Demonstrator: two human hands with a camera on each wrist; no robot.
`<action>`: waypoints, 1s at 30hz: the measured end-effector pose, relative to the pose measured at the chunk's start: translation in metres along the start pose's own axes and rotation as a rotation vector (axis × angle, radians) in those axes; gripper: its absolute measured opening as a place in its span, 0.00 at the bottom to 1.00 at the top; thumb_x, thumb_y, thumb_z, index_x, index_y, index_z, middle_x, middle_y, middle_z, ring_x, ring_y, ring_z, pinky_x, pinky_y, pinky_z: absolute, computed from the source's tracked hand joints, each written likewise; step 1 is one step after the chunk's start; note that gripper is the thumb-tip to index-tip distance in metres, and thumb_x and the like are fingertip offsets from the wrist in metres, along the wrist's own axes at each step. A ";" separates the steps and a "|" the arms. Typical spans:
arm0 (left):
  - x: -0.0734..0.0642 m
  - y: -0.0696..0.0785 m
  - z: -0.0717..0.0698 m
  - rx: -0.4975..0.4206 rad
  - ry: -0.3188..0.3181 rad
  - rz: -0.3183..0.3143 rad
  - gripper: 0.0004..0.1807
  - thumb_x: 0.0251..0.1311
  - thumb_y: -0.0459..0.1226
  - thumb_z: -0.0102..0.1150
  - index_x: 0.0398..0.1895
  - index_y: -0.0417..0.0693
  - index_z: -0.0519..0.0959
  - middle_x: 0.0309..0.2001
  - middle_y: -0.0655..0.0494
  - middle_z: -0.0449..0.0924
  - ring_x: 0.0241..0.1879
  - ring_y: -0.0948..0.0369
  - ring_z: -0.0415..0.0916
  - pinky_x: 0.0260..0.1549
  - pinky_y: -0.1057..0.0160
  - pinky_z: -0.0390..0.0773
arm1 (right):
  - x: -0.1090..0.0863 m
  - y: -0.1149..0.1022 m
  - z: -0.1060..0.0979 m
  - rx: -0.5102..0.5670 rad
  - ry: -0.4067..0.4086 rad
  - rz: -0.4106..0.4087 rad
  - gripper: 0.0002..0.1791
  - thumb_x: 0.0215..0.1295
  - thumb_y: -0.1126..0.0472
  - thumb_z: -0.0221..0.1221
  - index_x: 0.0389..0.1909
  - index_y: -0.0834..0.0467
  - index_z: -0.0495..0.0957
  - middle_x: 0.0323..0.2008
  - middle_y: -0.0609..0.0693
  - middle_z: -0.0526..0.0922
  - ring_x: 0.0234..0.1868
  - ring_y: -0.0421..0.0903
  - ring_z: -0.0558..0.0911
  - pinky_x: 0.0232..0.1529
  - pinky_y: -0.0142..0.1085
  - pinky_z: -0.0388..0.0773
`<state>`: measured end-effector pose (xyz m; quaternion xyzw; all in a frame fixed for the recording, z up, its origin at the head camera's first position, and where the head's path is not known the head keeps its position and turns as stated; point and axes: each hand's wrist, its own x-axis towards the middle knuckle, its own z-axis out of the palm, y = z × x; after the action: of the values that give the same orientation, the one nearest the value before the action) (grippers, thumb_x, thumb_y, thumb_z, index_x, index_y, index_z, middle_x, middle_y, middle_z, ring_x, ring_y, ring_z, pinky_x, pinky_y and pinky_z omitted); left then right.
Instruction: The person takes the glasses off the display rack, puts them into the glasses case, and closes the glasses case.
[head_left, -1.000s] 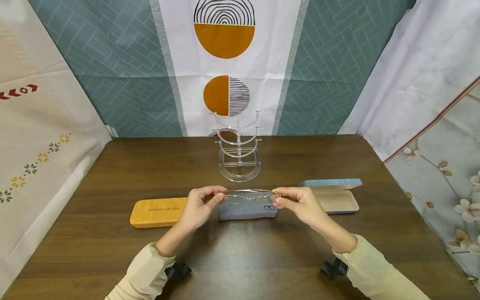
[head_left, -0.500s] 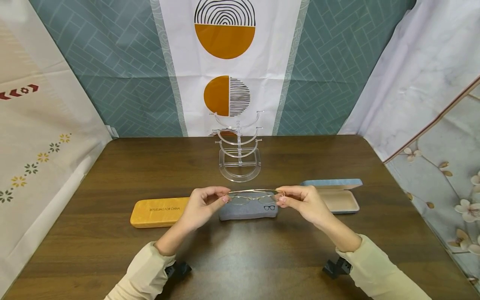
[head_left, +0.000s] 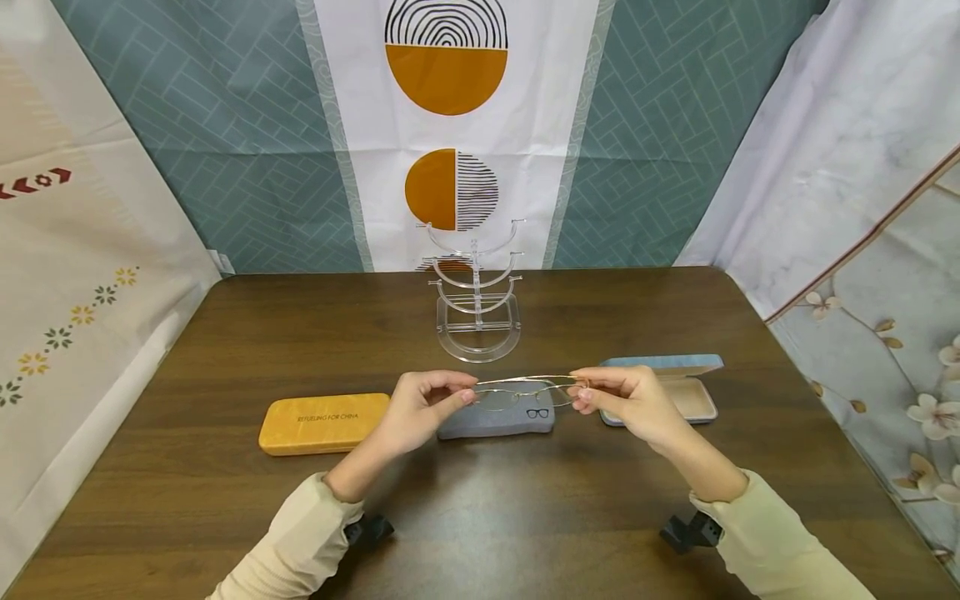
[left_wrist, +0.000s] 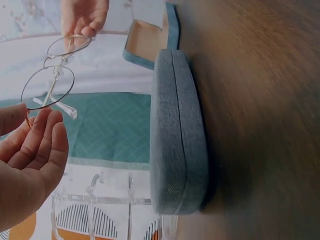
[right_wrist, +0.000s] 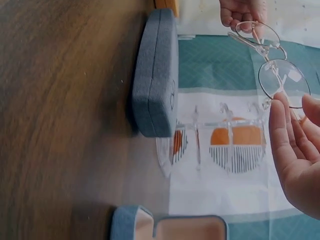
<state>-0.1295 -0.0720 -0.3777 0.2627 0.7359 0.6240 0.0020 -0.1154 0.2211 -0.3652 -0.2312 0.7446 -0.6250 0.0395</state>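
A pair of thin gold wire-framed glasses [head_left: 517, 393] is held up between both hands, lenses facing the person. My left hand [head_left: 423, 408] pinches one outer end of the frame between thumb and fingers. At the opposite end, my right hand [head_left: 633, 407] grips the frame the same way. Both wrist views show the temples folded across behind the round lenses. Beyond the glasses in the head view lies a closed grey-blue glasses case [head_left: 491, 425] with a small glasses print, partly covered by the lenses. The left wrist view shows this case [left_wrist: 177, 135] below the raised glasses.
To the left lies a closed yellow case [head_left: 318, 423], partly behind the left hand. On the right is an open blue case [head_left: 696, 402] with a beige lining, partly behind the right hand. A clear tiered glasses stand [head_left: 478, 354] stands farther back on the wooden table [head_left: 480, 517].
Both hands have shifted to the right together, carrying the glasses with them. More of the yellow case shows now. The cases and the stand have stayed put.
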 end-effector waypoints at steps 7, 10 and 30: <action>0.007 0.002 0.008 0.000 -0.009 0.054 0.09 0.53 0.26 0.60 0.38 0.30 0.80 0.32 0.43 0.82 0.30 0.48 0.80 0.24 0.71 0.74 | -0.004 -0.002 -0.010 0.053 -0.018 -0.040 0.15 0.59 0.76 0.54 0.44 0.84 0.68 0.33 0.50 0.84 0.31 0.43 0.83 0.32 0.39 0.80; 0.009 0.003 0.011 -0.004 -0.015 0.065 0.07 0.53 0.26 0.60 0.36 0.31 0.80 0.30 0.44 0.82 0.27 0.51 0.79 0.22 0.72 0.72 | -0.007 -0.002 -0.013 0.078 -0.016 -0.046 0.15 0.59 0.77 0.53 0.45 0.82 0.68 0.33 0.49 0.84 0.31 0.43 0.83 0.33 0.38 0.80; 0.028 0.005 0.044 0.064 -0.037 0.102 0.02 0.50 0.26 0.62 0.28 0.34 0.81 0.25 0.47 0.81 0.25 0.68 0.73 0.29 0.67 0.77 | -0.028 0.002 -0.038 0.091 0.071 -0.086 0.13 0.59 0.79 0.50 0.45 0.81 0.70 0.30 0.51 0.83 0.29 0.43 0.82 0.31 0.35 0.79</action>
<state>-0.1371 -0.0200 -0.3741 0.3112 0.7411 0.5945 -0.0244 -0.1047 0.2674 -0.3654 -0.2387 0.7058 -0.6670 -0.0036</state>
